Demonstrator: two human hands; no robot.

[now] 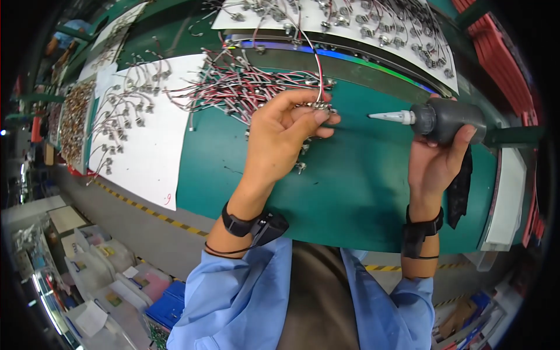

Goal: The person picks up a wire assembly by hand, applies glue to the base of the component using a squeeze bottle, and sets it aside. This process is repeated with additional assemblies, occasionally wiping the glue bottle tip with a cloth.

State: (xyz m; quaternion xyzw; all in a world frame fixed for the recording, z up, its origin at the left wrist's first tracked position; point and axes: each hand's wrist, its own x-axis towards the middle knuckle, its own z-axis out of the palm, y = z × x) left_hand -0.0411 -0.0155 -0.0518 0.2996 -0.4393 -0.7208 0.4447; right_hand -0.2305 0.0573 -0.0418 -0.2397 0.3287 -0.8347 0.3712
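Observation:
Between the thumb and fingers of my left hand (271,140) is a small metal part with wires (319,106). Its red, black and white wires rise up and away from the fingertips. My right hand (434,163) grips a dark squeeze bottle (452,119), held sideways. The bottle's pale, pointed nozzle (389,117) aims left toward the metal part, with a gap between them. Just behind my left hand lies a tangled pile of wired parts (233,87) on the green tabletop (344,192). A few loose metal parts (301,167) sit beside that hand.
White sheets bear rows of wired parts, one sheet (149,172) at left and another (446,81) across the back. A metal rail (361,64) runs before the back sheet. Black cloth (461,192) lies by my right wrist. Plastic boxes (96,262) stand lower left.

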